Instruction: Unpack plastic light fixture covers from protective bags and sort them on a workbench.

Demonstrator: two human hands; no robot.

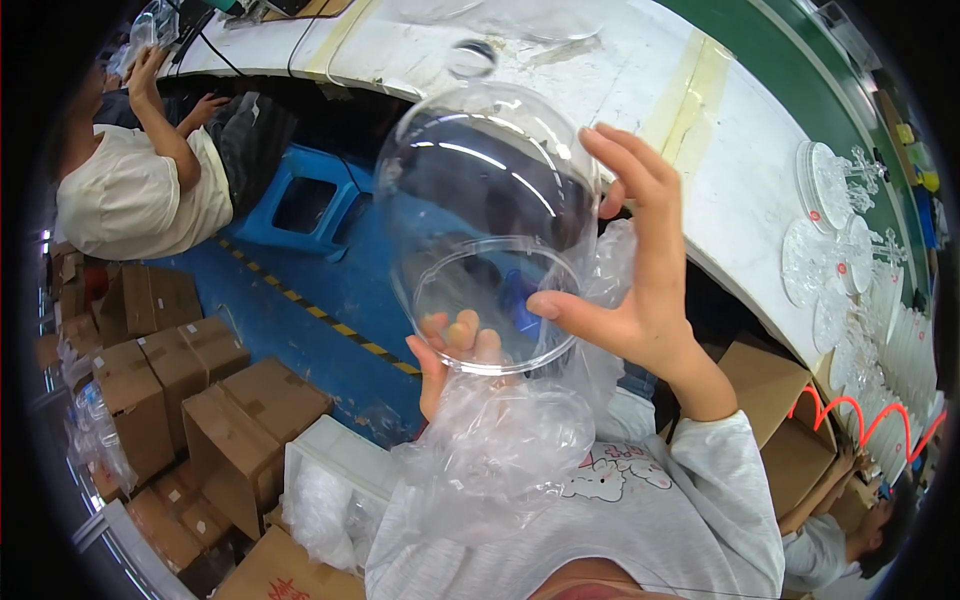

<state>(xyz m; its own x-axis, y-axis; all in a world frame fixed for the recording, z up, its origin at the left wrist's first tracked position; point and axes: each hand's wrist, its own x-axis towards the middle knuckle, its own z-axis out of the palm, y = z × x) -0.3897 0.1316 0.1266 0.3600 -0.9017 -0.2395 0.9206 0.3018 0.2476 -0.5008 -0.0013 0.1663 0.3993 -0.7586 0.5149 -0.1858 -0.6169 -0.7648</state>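
A clear round plastic dome (pixel 485 165) with a small knob on top is held up before me, its wide round opening turned toward me. My left hand (pixel 432 372) grips the rim at the lower left, thumb outside and fingertips showing through the clear wall. Around the right side curves my right hand (pixel 648 280), its thumb by the rim and its fingers against the upper side. Crumpled clear plastic bagging (pixel 510 430) hangs just below the rim, in front of my chest, and hides part of my left hand.
A white worktable (pixel 740 140) curves across the far side, with clear stacked plastic pieces (pixel 825 220) at the right. Cardboard boxes (pixel 245 430) fill the lower left, beside a white bin (pixel 335 450). A blue stool (pixel 305 205) stands near a seated person (pixel 150 190); another person is at lower right.
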